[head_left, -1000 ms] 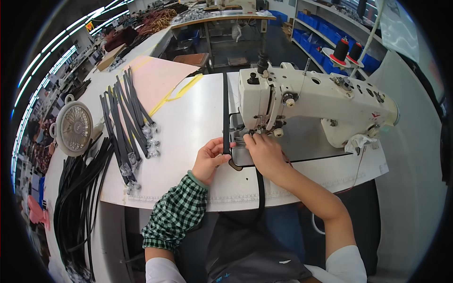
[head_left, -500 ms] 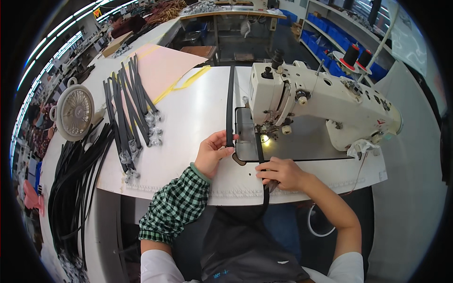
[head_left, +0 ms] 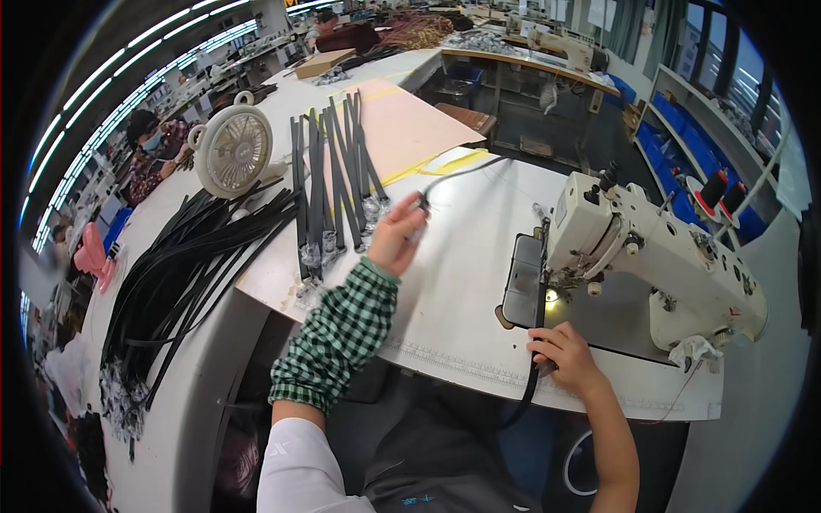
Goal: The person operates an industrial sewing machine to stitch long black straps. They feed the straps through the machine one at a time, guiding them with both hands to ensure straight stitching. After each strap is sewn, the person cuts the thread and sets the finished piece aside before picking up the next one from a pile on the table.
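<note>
Strap runs from sewing machine over counter edge, pinched by right hand, forearm angled up from below. Left hand raised, slightly blurred, fingertips closed on end of dark strip.

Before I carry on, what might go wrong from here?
The right hand grips the black strap close to the sewing machine; fingers might stray too near if it runs.
That strap also hangs over the table's front edge and could catch.
The left hand holds a dark strip reaching the far edge, where it may snag.
</note>
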A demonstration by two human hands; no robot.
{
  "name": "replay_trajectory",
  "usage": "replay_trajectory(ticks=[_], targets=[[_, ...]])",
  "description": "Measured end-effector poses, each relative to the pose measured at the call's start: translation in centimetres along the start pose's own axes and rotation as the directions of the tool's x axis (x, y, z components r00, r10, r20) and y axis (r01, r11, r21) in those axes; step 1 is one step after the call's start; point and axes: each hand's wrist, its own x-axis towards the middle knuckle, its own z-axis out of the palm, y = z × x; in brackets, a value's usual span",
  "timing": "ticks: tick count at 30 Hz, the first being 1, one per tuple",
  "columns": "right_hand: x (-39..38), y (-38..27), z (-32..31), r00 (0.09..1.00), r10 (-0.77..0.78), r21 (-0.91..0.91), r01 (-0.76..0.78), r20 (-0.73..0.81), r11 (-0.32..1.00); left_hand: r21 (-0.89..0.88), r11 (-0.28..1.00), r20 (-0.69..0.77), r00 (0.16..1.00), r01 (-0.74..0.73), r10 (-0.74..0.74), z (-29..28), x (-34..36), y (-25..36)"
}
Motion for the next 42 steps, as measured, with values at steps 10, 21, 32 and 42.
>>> replay_trajectory(ticks=[10, 21, 32, 42], targets=[[0.2, -0.4, 0.0, 1.0, -0.005, 0.028, 0.005, -0.013, 1.0, 0.163, 0.455, -0.279, 0.402, -0.875, 0.872, -18.6, -12.1, 36.5], [-0.7, 0.2, 0.2, 0.998, -0.05, 0.017, 0.051, -0.031, 0.999, 0.117, 0.876, -0.009, 0.881, -0.468, 0.472, -10.6, -11.9, 23.7], [-1.5, 0.8, 0.4, 0.995, -0.097, 0.032, 0.098, -0.012, 0.995, 0.554, -0.031, 0.775, 0.529, -0.832, -0.347, 8.4, -6.4, -7.8], [-1.4, 0.5, 0.6, 0.996, -0.085, 0.038, 0.086, -0.027, 0.996, 0.583, -0.12, 0.775, 0.595, -0.803, -0.214, 7.8, -5.1, -9.2]])
